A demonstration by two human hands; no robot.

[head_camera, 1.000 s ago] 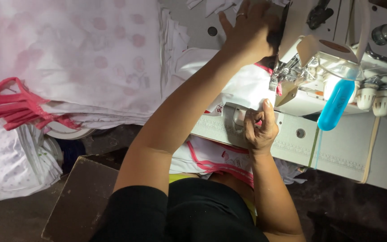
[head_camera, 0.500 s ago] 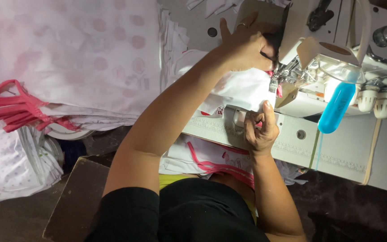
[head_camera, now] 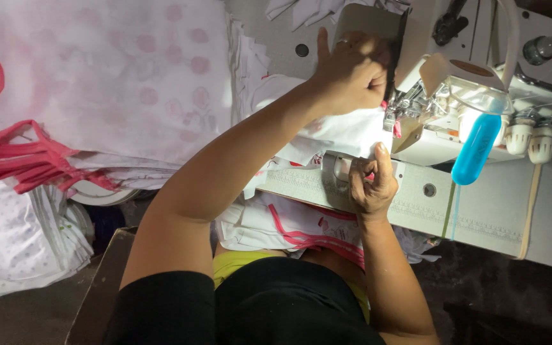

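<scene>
1. The sewing machine (head_camera: 480,83), hard pale metal with a rounded translucent blue piece hanging at its front, is the landmark.
2. The left hand (head_camera: 352,73), fingers curled tight, pinches soft white cloth (head_camera: 346,131) just left of the machine's needle area.
3. The right hand (head_camera: 372,185), loosely curled, grips the cloth's near edge in front of the machine.
4. More white fabric with pink trim (head_camera: 301,230) droops below the machine's flat bed, onto the lap.
5. Folded pink-trimmed pieces (head_camera: 27,160) lie far left of the machine.
</scene>
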